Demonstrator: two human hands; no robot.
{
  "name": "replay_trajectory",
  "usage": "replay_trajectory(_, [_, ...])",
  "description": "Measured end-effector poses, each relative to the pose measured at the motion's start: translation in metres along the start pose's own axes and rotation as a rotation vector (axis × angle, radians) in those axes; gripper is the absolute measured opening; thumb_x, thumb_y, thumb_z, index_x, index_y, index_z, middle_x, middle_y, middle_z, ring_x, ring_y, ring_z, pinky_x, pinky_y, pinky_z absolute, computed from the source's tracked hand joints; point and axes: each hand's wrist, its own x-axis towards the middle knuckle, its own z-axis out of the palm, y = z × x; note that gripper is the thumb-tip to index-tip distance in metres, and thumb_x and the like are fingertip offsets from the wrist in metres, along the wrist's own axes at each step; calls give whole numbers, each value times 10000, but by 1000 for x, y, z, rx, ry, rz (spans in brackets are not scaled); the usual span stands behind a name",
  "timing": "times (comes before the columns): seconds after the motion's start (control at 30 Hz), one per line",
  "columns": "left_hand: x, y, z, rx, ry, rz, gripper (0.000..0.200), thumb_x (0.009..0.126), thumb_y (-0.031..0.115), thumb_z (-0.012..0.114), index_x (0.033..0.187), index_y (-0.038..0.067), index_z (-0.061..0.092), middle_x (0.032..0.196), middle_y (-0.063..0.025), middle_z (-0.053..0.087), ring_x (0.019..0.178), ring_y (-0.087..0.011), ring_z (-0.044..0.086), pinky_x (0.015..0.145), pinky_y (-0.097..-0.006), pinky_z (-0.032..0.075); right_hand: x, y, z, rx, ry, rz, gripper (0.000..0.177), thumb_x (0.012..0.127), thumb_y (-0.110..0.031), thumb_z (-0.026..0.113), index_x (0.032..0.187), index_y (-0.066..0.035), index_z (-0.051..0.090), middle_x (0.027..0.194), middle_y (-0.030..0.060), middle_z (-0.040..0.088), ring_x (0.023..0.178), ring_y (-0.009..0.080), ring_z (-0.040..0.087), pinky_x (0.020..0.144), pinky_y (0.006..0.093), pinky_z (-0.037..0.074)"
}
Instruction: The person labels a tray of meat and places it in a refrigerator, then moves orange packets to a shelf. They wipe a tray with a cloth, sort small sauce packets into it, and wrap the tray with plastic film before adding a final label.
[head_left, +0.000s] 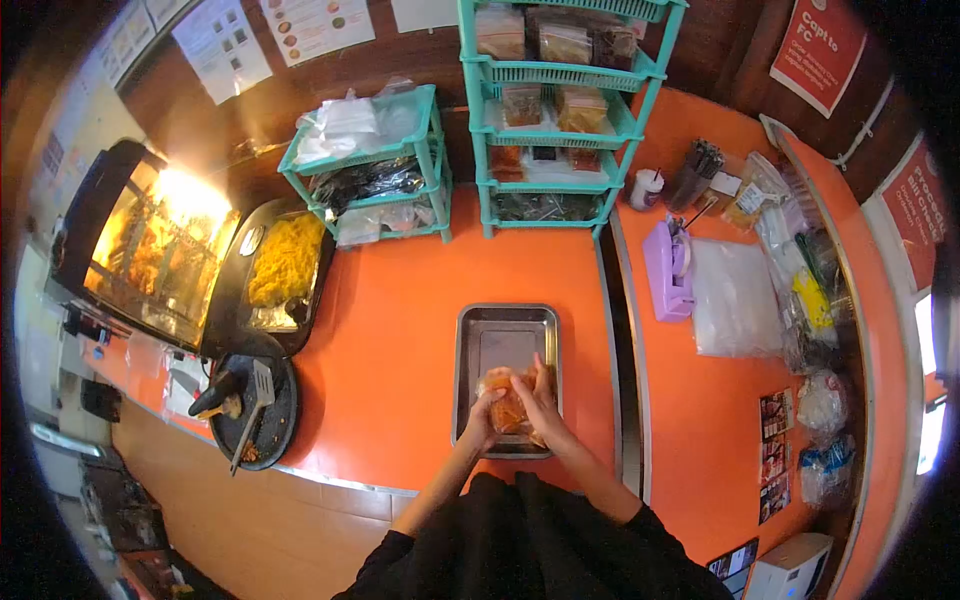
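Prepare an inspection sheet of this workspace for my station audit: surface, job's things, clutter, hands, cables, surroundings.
Surface: orange counter, with a gap at its right side.
Job's things: bag with orange-brown contents, above or in the near end of the metal tray; contact unclear.
Clutter: spatula across the dark mortar; tape dispenser beside the plastic sheets.
Hands: left hand holds the bag; right hand lies against it, grip unclear.
Cables: white cable or pipe on the wall.
Surroundings: lit case, stocked tall rack, wall notices.
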Motion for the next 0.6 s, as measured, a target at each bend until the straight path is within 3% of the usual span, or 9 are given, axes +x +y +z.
replay_trajectory(0.1, [30,12,18,17,-92,-34,491,803,218,540,1262,111,402,1188,-87,475,1116,-234,481,923,-378,419,22,-21,-20,61,11,222,834,878,-458,541,1421,-24,81,1394,194,243,1322,278,236,1061,378,247])
replay_trajectory(0.17, [54,36,55,349,-213,271,539,790,221,547,1285,105,368,1200,-96,469,1154,-239,458,940,-384,409,41,-35,-40,390,-51,333,807,875,-484,534,1413,-37,132,1363,183,303,1288,274,299,1051,371,267])
replay_trajectory(0.23, [88,48,66,443,-156,263,557,800,250,560,1295,100,353,1183,-101,482,1121,-233,489,911,-377,432,68,-44,-56,427,-70,207,765,875,-512,518,1393,-53,193,1320,152,367,1254,248,356,1032,356,295])
replay_trajectory(0.3, [117,70,88,535,-99,257,577,810,278,573,1304,95,337,1166,-106,496,1089,-228,519,883,-371,454,99,-54,-71,266,220,188,715,879,-527,498,1368,-70,246,1299,117,396,1195,213,410,1011,348,320])
replay_trajectory(0.37, [135,107,129,723,-34,-123,585,818,361,613,1282,93,377,1090,-91,547,941,-201,596,754,-330,511,135,-71,-99,206,189,126,728,878,-531,494,1378,-67,241,1316,115,388,1176,208,419,1014,342,317])
replay_trajectory(0.4, [156,115,138,725,-37,-120,585,818,361,613,1282,93,377,1090,-91,547,941,-201,596,754,-330,511,155,-79,-114,147,154,68,740,877,-534,491,1388,-63,236,1333,114,381,1158,204,427,1016,336,314])
replay_trajectory(0.43, [176,120,143,751,-137,-92,535,828,395,603,1229,92,417,1020,-76,567,854,-180,603,653,-303,506,180,-77,-129,149,156,67,740,877,-534,491,1388,-63,236,1333,114,381,1158,204,427,1016,336,314])
replay_trajectory(0.5, [220,129,151,777,-240,-69,496,839,428,592,1176,91,456,950,-61,586,767,-159,610,552,-276,501,225,-60,-153,242,140,-177,780,866,-558,488,1415,-77,213,1371,128,356,1126,222,439,1004,360,336])
replay_trajectory(0.6, [273,143,161,611,-132,-143,453,801,423,654,1112,117,532,930,-49,608,756,-163,611,527,-248,465,199,-122,-171,507,303,-1,792,855,-584,481,1422,-91,228,1377,134,358,1152,248,435,980,391,366])
